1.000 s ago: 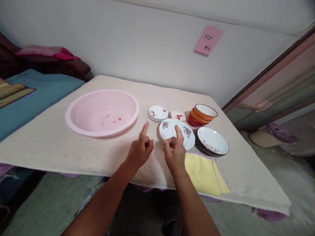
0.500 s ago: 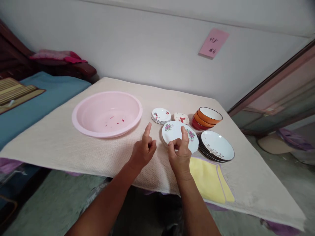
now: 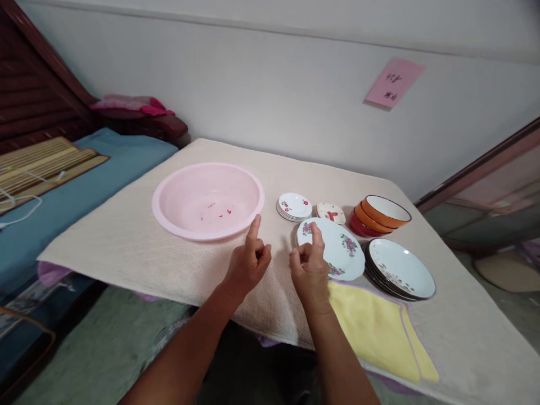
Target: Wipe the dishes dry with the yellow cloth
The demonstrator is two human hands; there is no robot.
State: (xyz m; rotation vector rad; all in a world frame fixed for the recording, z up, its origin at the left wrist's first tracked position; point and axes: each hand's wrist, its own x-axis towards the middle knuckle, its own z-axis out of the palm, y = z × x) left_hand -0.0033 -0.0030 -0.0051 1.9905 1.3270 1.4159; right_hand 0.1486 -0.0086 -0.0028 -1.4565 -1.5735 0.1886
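My left hand [image 3: 248,263] hovers over the cloth-covered table [image 3: 126,247], its index finger pointing up and the other fingers curled, holding nothing. My right hand [image 3: 310,269] is beside it in the same pose, index finger raised, just in front of a white plate with purple flowers [image 3: 337,247]. Neither hand touches a dish. A large pink basin [image 3: 207,199] sits to the left of my hands.
Behind the flowered plate lie a stack of small saucers [image 3: 294,205], a small red-patterned dish [image 3: 331,212] and stacked orange and red bowls [image 3: 379,215]. Dark-rimmed deep plates [image 3: 400,275] sit at right, a yellow cloth [image 3: 375,329] at the near edge. A bed stands to the left.
The camera has turned left, so everything sits further right in view. Both hands keep the same pointing pose and hold nothing.
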